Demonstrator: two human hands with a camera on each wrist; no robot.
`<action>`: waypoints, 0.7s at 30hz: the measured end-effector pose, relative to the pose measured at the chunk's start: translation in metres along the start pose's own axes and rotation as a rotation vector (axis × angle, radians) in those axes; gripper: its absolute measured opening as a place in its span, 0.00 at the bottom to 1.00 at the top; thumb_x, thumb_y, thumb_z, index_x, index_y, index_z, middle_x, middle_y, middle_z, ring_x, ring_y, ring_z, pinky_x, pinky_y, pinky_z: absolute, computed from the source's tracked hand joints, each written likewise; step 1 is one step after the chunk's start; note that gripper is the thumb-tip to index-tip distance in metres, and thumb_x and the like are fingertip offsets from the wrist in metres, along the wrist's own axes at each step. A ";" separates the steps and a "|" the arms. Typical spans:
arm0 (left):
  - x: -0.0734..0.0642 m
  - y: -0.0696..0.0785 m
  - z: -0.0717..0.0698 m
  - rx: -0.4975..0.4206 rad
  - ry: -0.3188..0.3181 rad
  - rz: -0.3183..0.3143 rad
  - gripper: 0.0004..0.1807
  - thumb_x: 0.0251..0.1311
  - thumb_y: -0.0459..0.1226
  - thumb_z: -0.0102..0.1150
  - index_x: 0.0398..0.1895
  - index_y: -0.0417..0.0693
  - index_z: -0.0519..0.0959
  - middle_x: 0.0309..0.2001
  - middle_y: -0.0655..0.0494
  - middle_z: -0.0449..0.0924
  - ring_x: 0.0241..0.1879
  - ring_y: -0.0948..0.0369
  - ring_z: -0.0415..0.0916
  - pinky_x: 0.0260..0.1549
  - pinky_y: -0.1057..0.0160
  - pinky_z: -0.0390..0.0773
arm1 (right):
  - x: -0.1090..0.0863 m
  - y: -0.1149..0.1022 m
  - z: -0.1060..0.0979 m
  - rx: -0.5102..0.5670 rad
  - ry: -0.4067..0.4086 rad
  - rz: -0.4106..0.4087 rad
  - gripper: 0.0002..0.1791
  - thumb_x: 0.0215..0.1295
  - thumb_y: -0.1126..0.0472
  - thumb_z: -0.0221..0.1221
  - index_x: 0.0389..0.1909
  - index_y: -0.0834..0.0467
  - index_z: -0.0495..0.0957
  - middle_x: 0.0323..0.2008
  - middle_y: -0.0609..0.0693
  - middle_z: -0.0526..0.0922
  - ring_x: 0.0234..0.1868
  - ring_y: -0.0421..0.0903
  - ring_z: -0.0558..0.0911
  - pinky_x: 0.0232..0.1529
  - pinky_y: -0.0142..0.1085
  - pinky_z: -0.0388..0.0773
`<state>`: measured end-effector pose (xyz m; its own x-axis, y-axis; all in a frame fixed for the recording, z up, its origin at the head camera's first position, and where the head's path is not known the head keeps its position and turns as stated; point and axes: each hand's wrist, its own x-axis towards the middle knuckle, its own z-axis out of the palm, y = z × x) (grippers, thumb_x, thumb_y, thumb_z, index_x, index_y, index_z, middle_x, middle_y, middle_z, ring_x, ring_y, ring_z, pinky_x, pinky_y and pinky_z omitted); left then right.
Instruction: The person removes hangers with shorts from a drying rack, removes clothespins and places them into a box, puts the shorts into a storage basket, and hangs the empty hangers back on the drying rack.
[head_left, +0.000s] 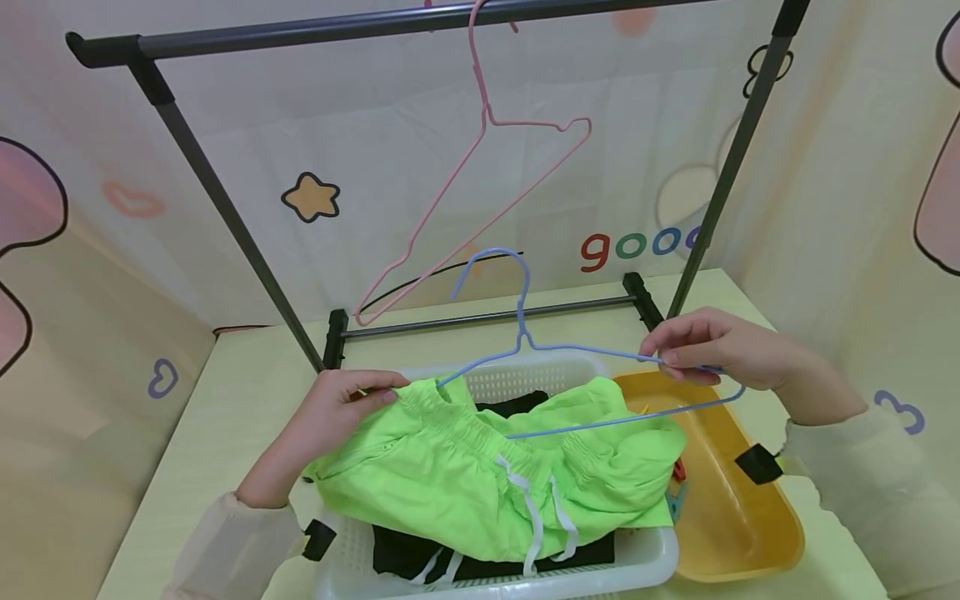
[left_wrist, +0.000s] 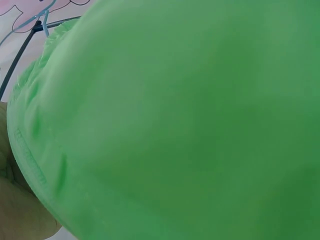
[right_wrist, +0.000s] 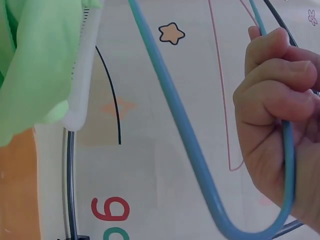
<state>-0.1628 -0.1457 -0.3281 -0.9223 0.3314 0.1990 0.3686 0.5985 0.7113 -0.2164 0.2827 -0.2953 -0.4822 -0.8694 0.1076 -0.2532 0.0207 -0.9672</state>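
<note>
Bright green shorts [head_left: 465,492] with white drawstrings spread over a white basket [head_left: 660,558] in the head view. My left hand [head_left: 348,408] pinches their waistband at the left side. A blue hanger [head_left: 522,312] has its left end inside the waistband, while its right end sticks out past the shorts. My right hand [head_left: 720,354] grips the hanger's right arm, its fingers curled round the wire in the right wrist view. Green cloth [left_wrist: 175,120] fills most of the left wrist view and hides most of the left hand there.
Black clothing [head_left: 495,562] lies in the basket under the shorts. Right of it stands a yellow tub [head_left: 742,500] with small coloured items, partly covered. A pink hanger [head_left: 480,150] hangs from the dark rack's top bar [head_left: 300,32] behind.
</note>
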 end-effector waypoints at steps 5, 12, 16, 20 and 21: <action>-0.002 0.000 -0.001 -0.008 -0.004 -0.006 0.11 0.54 0.32 0.56 0.41 0.44 0.80 0.40 0.51 0.81 0.38 0.64 0.77 0.33 0.70 0.74 | -0.007 0.001 -0.007 -0.004 -0.001 -0.037 0.22 0.61 0.80 0.37 0.45 0.60 0.73 0.20 0.51 0.69 0.12 0.48 0.57 0.09 0.36 0.51; -0.001 -0.005 -0.001 -0.011 -0.002 -0.012 0.11 0.54 0.31 0.56 0.41 0.44 0.80 0.41 0.50 0.81 0.39 0.66 0.76 0.33 0.70 0.74 | -0.019 0.001 -0.013 0.016 0.024 -0.029 0.23 0.60 0.82 0.35 0.45 0.60 0.73 0.21 0.50 0.70 0.12 0.48 0.56 0.10 0.37 0.50; -0.003 -0.008 -0.002 -0.003 0.002 -0.023 0.11 0.54 0.32 0.56 0.41 0.44 0.80 0.41 0.50 0.81 0.38 0.69 0.75 0.33 0.70 0.74 | -0.025 0.001 -0.017 0.023 0.026 -0.041 0.25 0.59 0.83 0.34 0.46 0.61 0.73 0.21 0.51 0.69 0.11 0.48 0.55 0.10 0.37 0.49; -0.004 -0.013 -0.002 0.006 0.009 -0.025 0.11 0.54 0.31 0.56 0.41 0.44 0.80 0.41 0.50 0.81 0.37 0.68 0.75 0.34 0.70 0.74 | -0.030 0.000 -0.020 0.044 0.015 -0.052 0.26 0.59 0.84 0.32 0.47 0.61 0.72 0.23 0.50 0.70 0.11 0.47 0.54 0.10 0.36 0.48; -0.004 -0.015 -0.002 0.005 0.010 -0.026 0.11 0.54 0.31 0.56 0.41 0.43 0.80 0.41 0.50 0.81 0.37 0.67 0.76 0.35 0.70 0.74 | -0.032 0.000 -0.021 0.050 0.013 -0.053 0.27 0.59 0.84 0.32 0.47 0.61 0.72 0.23 0.50 0.70 0.11 0.47 0.54 0.10 0.37 0.48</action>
<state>-0.1643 -0.1575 -0.3380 -0.9325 0.3089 0.1871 0.3453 0.6105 0.7128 -0.2187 0.3207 -0.2935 -0.4801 -0.8622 0.1619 -0.2369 -0.0502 -0.9702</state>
